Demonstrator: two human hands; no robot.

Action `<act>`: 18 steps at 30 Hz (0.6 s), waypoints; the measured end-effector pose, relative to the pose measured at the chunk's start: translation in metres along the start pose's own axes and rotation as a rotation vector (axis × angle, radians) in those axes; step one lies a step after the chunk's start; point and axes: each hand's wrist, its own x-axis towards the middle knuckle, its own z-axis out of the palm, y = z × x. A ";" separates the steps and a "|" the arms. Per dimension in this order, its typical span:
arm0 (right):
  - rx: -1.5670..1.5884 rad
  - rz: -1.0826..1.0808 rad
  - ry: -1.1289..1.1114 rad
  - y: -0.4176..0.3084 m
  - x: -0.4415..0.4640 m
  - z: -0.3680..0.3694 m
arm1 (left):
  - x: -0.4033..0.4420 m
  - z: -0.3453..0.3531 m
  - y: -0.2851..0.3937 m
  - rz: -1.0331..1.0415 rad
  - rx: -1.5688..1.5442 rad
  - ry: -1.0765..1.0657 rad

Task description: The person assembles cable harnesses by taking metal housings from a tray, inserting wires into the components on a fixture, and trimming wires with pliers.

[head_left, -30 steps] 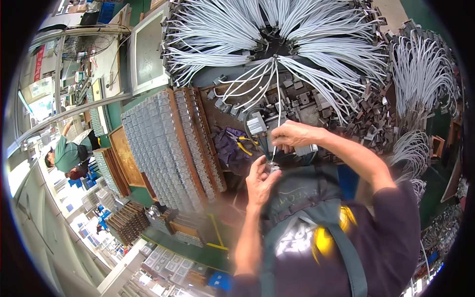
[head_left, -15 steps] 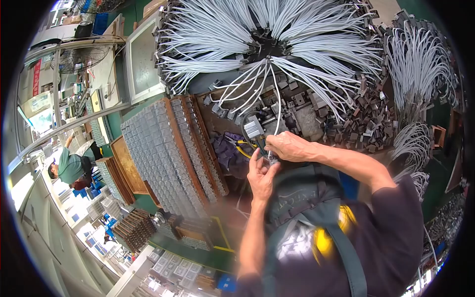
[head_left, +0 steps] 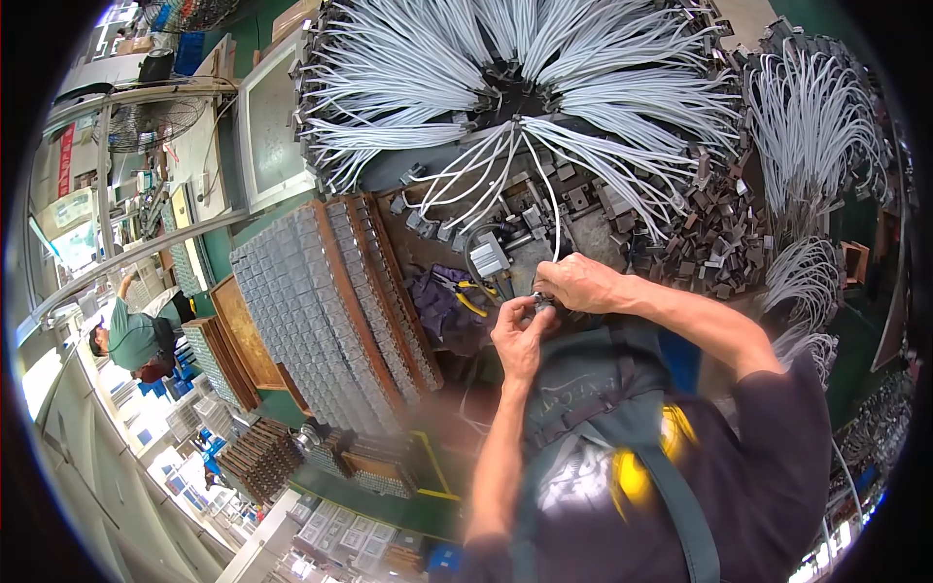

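Both my hands meet close in front of my body. My left hand (head_left: 518, 338) is closed, thumb and fingers pinching a small dark metal part (head_left: 542, 303). Just above it, my right hand (head_left: 583, 284) is closed in a pinch on the end of a white cable (head_left: 556, 209). That cable runs up to the large fan of white cables (head_left: 632, 97); its tip is hidden by my fingers. Left of my hands, yellow-handled pliers (head_left: 471, 303) lie on a dark purple cloth (head_left: 442, 306). A metal fixture with a pale ribbed block (head_left: 488, 256) stands just beyond.
Many loose brown metal pieces (head_left: 719, 243) are heaped at the right. More white cable bundles (head_left: 812, 126) hang beyond them. Stacked trays of grey parts (head_left: 301, 301) stand at the left. A green-shirted person (head_left: 136, 335) works farther off, near a wire fan (head_left: 155, 124).
My hands have shifted slightly right in view and stay together, with the metal part showing more between them. The cable still runs into my right hand. The whole scene has shifted slightly left.
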 end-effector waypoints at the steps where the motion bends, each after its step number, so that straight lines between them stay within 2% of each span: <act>1: -0.003 0.002 0.000 0.004 -0.001 0.000 | 0.003 0.001 0.000 -0.035 -0.028 -0.001; 4: -0.019 0.016 -0.048 0.004 0.000 -0.007 | 0.010 0.007 0.002 -0.098 -0.084 0.009; 7: -0.025 0.048 -0.155 -0.012 -0.001 -0.027 | 0.028 0.008 -0.011 -0.037 0.025 0.020; 8: -0.117 0.047 -0.178 -0.014 0.000 -0.031 | 0.034 0.010 -0.015 -0.033 0.010 0.030; 10: -0.219 0.041 -0.221 -0.012 0.002 -0.032 | 0.044 0.022 -0.008 -0.279 -0.013 0.090; 12: -0.247 0.170 -0.197 -0.004 0.006 -0.030 | 0.054 0.032 -0.015 -0.317 -0.147 0.092; 14: -0.288 0.180 -0.214 -0.002 0.009 -0.040 | 0.061 0.042 -0.008 -0.364 -0.115 0.122; 15: -0.328 0.168 -0.197 0.000 0.008 -0.044 | 0.063 0.040 -0.006 -0.381 -0.086 0.071; 16: -0.367 0.155 -0.178 0.000 0.010 -0.046 | 0.061 0.039 -0.004 -0.381 -0.090 0.073; 18: -0.457 0.127 -0.154 -0.001 0.015 -0.058 | 0.056 0.040 -0.001 -0.185 -0.109 0.121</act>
